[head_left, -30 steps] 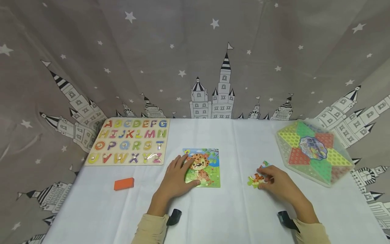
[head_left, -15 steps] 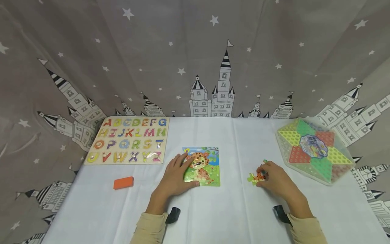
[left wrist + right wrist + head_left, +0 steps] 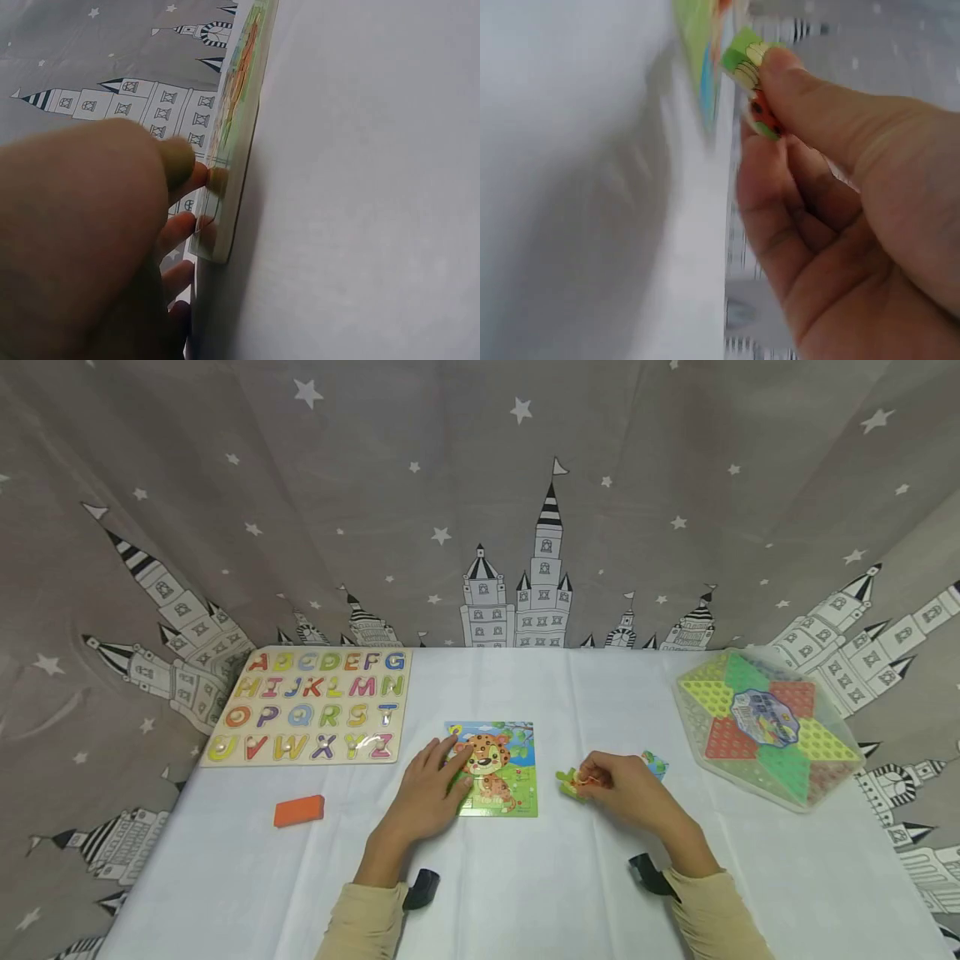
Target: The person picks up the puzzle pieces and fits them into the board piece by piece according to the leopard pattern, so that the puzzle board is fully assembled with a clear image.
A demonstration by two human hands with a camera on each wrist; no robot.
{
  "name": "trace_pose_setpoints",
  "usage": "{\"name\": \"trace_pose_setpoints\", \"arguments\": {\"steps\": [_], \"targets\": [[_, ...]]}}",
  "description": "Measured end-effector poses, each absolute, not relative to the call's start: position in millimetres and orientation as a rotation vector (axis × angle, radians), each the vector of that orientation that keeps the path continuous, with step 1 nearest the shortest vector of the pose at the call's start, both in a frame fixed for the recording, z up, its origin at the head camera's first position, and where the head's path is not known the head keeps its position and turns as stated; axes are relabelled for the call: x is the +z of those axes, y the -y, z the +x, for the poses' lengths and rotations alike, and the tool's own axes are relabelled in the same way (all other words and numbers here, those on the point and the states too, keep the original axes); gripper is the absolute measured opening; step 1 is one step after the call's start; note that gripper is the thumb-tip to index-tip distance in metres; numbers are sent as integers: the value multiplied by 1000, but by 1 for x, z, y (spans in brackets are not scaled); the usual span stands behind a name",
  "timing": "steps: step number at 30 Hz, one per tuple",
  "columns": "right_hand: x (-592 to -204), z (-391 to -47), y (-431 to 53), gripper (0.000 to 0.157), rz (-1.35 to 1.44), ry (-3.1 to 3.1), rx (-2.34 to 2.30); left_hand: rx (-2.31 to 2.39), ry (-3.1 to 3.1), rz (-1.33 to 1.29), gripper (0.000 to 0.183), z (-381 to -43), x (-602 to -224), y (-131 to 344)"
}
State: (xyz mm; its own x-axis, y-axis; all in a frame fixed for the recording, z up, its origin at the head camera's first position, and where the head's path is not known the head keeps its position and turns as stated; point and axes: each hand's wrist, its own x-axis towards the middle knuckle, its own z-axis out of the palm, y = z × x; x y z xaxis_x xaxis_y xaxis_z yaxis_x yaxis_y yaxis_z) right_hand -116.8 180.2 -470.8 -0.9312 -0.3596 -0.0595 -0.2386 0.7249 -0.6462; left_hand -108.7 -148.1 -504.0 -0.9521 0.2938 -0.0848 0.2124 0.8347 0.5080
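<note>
A leopard jigsaw puzzle (image 3: 510, 772) lies flat on the white cloth in the head view. My left hand (image 3: 423, 793) rests on its left side with fingers spread; the left wrist view shows fingertips at the puzzle board's edge (image 3: 244, 112). To the right of the puzzle, my right hand (image 3: 633, 789) pinches a green and orange spotted jigsaw piece (image 3: 567, 782) between thumb and fingers. The right wrist view shows this piece (image 3: 744, 66) held off the cloth. Partly hidden behind the right hand, another blue and green jigsaw piece (image 3: 656, 765) lies on the table.
A wooden alphabet board (image 3: 307, 706) lies at the back left, with an orange block (image 3: 298, 811) in front of it. A six-sided plastic case with a star-shaped game board (image 3: 765, 727) is at the back right. A grey castle-print curtain (image 3: 337, 485) hangs behind.
My right hand has taken up the spotted piece and moved left toward the puzzle, leaving the blue and green piece behind. The left hand stays on the puzzle, its thumb shifted slightly.
</note>
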Motion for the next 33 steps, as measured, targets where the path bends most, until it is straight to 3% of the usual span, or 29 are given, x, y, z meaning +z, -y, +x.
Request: {"name": "trace_pose_setpoints", "arguments": {"steps": [6,12,33], "targets": [[-463,-127,-112,29,-667,-2651,-1095,836,-2879,386,46,-109,-503,150],[-475,-129,-74,26,-824,-2598,-1057,906,-2872,337,44,-111,-505,147],[-482,-124,-53,26,-766,-2712,-841,870,-2872,331,47,-110,-503,148]]}}
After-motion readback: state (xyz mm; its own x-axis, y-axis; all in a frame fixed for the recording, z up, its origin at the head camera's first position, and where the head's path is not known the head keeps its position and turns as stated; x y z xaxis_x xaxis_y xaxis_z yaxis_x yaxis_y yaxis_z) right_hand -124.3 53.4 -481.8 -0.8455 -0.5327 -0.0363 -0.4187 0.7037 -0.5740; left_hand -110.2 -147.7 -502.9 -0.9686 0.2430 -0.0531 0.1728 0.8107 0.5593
